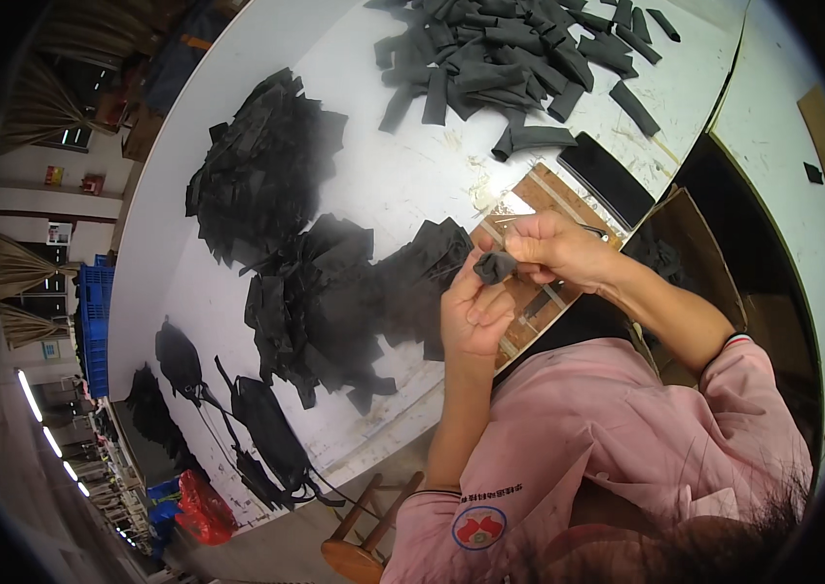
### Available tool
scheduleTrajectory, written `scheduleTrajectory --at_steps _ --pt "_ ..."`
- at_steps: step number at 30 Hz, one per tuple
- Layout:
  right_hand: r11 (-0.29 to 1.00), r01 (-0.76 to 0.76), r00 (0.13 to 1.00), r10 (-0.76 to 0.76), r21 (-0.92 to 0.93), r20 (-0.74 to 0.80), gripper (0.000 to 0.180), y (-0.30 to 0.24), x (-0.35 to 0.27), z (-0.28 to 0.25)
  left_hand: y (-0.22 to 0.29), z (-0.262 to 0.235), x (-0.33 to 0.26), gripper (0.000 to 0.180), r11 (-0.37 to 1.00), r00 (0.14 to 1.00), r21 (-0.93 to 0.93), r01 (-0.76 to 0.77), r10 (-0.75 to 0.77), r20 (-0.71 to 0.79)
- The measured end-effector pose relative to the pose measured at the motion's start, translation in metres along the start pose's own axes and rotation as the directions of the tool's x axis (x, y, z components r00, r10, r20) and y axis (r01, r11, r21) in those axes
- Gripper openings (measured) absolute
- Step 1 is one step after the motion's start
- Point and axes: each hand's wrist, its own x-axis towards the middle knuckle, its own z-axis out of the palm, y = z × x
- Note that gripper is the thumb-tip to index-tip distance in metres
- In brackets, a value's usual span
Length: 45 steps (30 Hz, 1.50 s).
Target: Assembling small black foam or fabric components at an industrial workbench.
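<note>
My left hand [476, 316] is closed, pinching a small rolled piece of dark grey fabric [495, 267] between thumb and fingers. My right hand [556, 248] meets it from the right, its fingertips closed on the same fabric piece. A thin metal point shows beside the right fingers and a dark loop by the wrist; I cannot make out what tool this is. Below both hands lies a brown wooden board [546, 195] at the table edge. Just left of my hands, a heap of dark fabric pieces [334, 292] spreads over the white table [383, 175].
Many folded dark fabric tubes [500, 58] are piled at the far side. A flat black rectangular object [609, 180] lies beside the board. Black pouches with cords [271, 428] rest at the left edge. A cardboard box [699, 243] stands right; a wooden stool [354, 557] is below.
</note>
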Motion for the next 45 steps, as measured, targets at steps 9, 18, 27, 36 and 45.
scheduleTrajectory --at_steps 9,18,27,36,45 --pt "0.986 0.158 0.957 -0.143 -0.043 0.251 0.02 -0.003 0.018 -0.011 -0.028 0.059 -0.022 0.037 0.339 0.857 0.848 -0.408 0.461 0.228" --pt "0.987 0.134 0.988 -0.125 -0.092 0.094 0.023 0.022 0.016 -0.014 -0.007 0.011 -0.005 0.023 0.901 0.97 0.375 -0.22 0.241 -0.011" --pt "0.996 0.045 0.994 -0.036 -0.08 0.1 0.021 0.039 0.025 -0.025 -0.008 -0.016 -0.006 0.03 0.669 0.94 0.69 -0.277 0.338 0.05" --pt "0.712 0.468 0.828 -0.56 -0.523 -0.021 0.03 0.007 -0.004 -0.012 -0.017 0.04 -0.01 0.012 -0.452 0.653 0.761 -0.467 0.404 0.641" --pt "0.009 0.554 0.674 -0.593 -0.833 0.441 0.027 0.011 0.005 -0.018 -0.02 0.005 -0.01 0.015 0.204 0.692 0.793 -0.574 0.639 0.336"
